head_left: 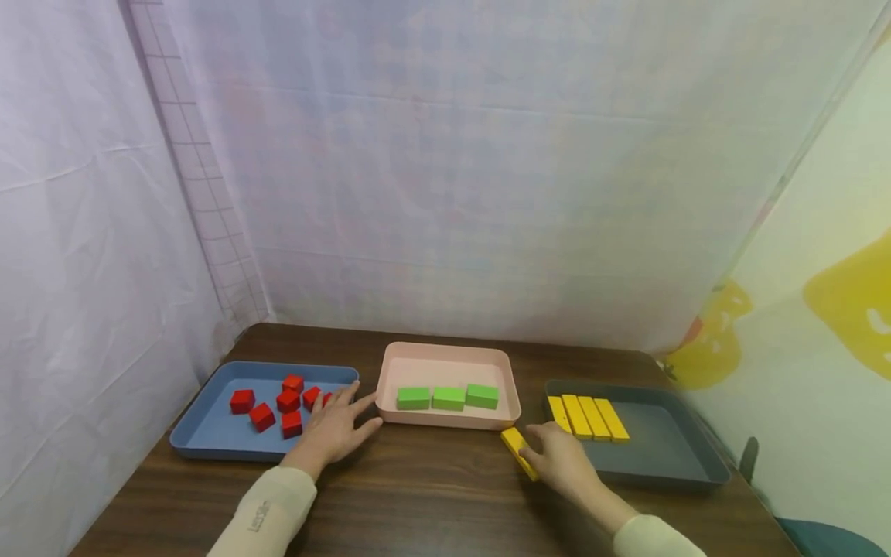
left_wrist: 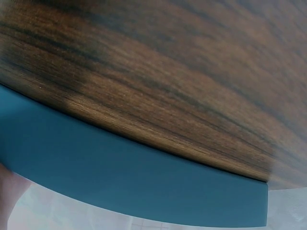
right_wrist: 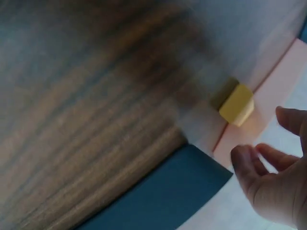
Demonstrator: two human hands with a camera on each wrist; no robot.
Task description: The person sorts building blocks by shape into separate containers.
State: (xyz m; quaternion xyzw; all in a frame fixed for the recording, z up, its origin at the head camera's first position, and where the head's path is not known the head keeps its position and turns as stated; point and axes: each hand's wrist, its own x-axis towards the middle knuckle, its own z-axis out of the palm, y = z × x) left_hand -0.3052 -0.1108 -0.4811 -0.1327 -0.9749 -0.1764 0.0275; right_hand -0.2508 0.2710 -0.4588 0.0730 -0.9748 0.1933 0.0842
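My right hand is beside a yellow block lying on the table in front of the pink tray. In the right wrist view, a gap shows between thumb and fingers, and the yellow block stands apart from them. My left hand has its fingers spread over the right end of the blue tray; whether it touches the rim, I cannot tell. Several red cubes sit in that tray, one partly hidden by the fingers. Three green blocks stand in a row inside the pink tray.
A dark grey tray at the right holds several yellow blocks side by side. White cloth hangs behind the brown wooden table. The left wrist view shows mostly the blue tray's outer wall.
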